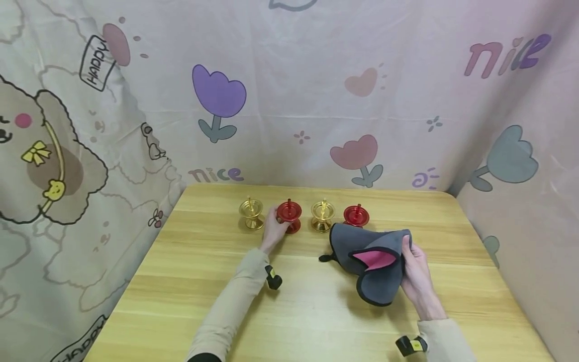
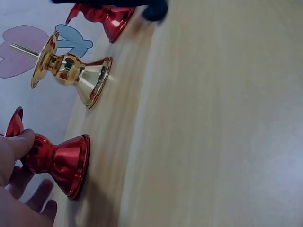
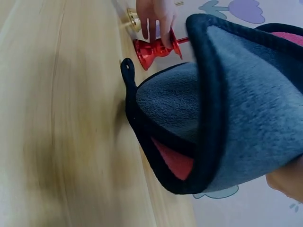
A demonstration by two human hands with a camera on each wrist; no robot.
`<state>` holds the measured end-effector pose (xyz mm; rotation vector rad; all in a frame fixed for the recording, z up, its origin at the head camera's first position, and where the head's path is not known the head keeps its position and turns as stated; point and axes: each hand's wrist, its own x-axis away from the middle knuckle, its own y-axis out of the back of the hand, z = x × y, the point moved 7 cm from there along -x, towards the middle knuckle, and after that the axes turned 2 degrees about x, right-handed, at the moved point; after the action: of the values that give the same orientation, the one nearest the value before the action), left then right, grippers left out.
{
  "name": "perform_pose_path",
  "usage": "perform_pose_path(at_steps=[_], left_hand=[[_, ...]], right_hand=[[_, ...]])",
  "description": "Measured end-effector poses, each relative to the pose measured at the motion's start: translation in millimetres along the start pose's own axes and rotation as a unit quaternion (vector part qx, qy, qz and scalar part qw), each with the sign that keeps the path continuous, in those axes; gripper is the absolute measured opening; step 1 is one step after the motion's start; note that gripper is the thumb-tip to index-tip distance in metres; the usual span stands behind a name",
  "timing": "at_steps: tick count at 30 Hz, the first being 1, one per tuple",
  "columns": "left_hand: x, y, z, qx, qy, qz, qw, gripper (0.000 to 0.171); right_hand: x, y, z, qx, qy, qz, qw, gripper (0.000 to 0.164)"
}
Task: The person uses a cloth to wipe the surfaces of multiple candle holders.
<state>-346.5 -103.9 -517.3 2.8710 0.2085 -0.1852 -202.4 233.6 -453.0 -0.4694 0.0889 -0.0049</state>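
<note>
1. Landmark: first red holder (image 1: 293, 213), upright; left hand (image 1: 274, 232) pinches it.
2. Right hand (image 1: 417, 274) grips grey cloth (image 1: 371, 241) (pink inside, black edging), right of landmark and nearer the wearer.
3. Left gold holder (image 1: 252, 211) stands left of landmark; right gold holder (image 1: 322, 215), just right.
4. Second red holder (image 1: 356, 216): farther right, cloth partly hides it.

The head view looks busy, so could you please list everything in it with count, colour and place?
Gold candle holders: 2, gold, first and third from left in the row.
Red candle holders: 2, red, second and fourth; cloth partly hides the fourth.
Cloth: 1, grey and pink with black edging, in the right hand.
Table: 1, light wood-grain, beneath.
Printed backdrop: sheet count unclear, pale, behind and beside the table.
Wrist cameras: 2, black, one per wrist.
Sleeves: 2, beige.
Hands: 2, bare; left hand holds the second holder.
</note>
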Motion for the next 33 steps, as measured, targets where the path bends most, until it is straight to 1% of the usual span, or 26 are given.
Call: perform_pose_path(at_steps=[1,3,6,8,10,14,16,19,24,28,33], left_hand=[[1.1,-0.5,0.3,-0.002,0.000,0.002,1.0000,0.047],[3.7,-1.3,-0.1,0.009,0.000,0.011,0.9999,0.047],[12.1,-1.1,-3.6,0.027,0.007,0.031,0.9991,0.047],[20.4,-1.4,-9.2,0.045,0.007,0.052,0.9976,0.047],[30.3,-1.6,-17.7,0.053,0.002,0.073,0.9959,0.048],[48.3,-3.5,-36.3,0.073,-0.025,0.118,0.9899,0.047],[55.7,-4.0,-43.7,0.072,-0.038,0.133,0.9877,0.045],[65.7,-4.6,-55.1,0.074,-0.060,0.152,0.9837,0.042],[82.6,-6.2,-77.4,0.092,-0.110,0.177,0.9736,0.042],[96.1,-7.6,-92.4,0.113,-0.138,0.188,0.9658,0.049],[110.1,-9.1,-109.4,0.147,-0.155,0.196,0.9570,0.052]], right_hand=[[0,-1,0,-0.006,-0.001,0.010,1.000,0.040],[-1,-3,1,-0.017,-0.003,0.026,1.000,0.042],[-1,-5,3,-0.029,-0.006,0.035,0.999,0.042],[-1,-4,3,-0.032,-0.009,0.035,0.999,0.043],[-2,-4,4,-0.033,-0.011,0.033,0.999,0.042],[-3,-7,5,-0.026,-0.016,0.031,0.999,0.041],[-4,-10,5,-0.012,-0.014,0.030,0.999,0.040],[-8,-17,6,0.027,-0.002,0.025,0.999,0.038],[-13,-28,10,0.074,0.023,0.022,0.997,0.036],[-16,-36,14,0.075,0.038,0.019,0.996,0.035],[-19,-46,17,0.045,0.059,0.017,0.997,0.036]])
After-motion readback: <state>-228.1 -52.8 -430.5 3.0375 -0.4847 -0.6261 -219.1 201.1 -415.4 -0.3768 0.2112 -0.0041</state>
